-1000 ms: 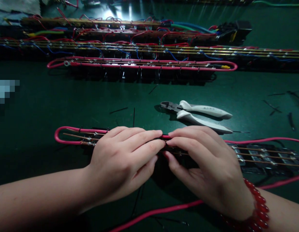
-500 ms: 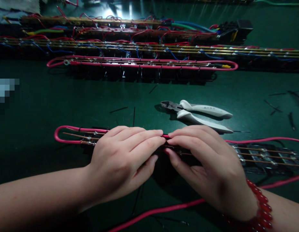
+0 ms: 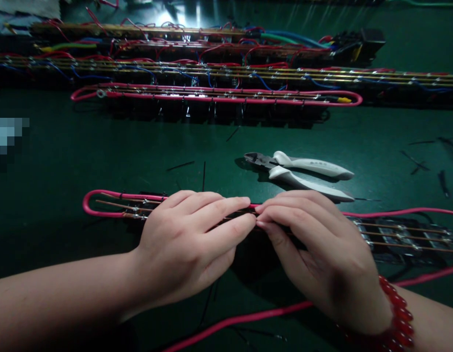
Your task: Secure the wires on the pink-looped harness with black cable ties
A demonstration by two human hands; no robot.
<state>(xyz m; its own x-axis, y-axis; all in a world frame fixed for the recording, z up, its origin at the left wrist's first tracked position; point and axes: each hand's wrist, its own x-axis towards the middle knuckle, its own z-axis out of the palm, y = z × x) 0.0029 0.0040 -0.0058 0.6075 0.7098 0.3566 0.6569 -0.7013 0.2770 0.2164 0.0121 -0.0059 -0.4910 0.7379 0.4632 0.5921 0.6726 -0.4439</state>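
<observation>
Beneath the fingers [image 3: 226,236] — pink cable [image 3: 105,192], smooth, looped

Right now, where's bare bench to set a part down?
Best: green tabletop between the red-looped strip and near strip, left of the black scraps. Smaller: between the cutters and right-hand scraps. Crowded: wired strips at the back; near strip, under left hand and right hand.

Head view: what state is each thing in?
Near strip, middle covered
Left hand, curled over near strip
Right hand, fingertips bunched, grip unclear
Near cable, looped at left end
Far cable, looped and tied
Pliers, unheld, handles spread
Black scraps, lying loose
Bracelet, worn
</observation>
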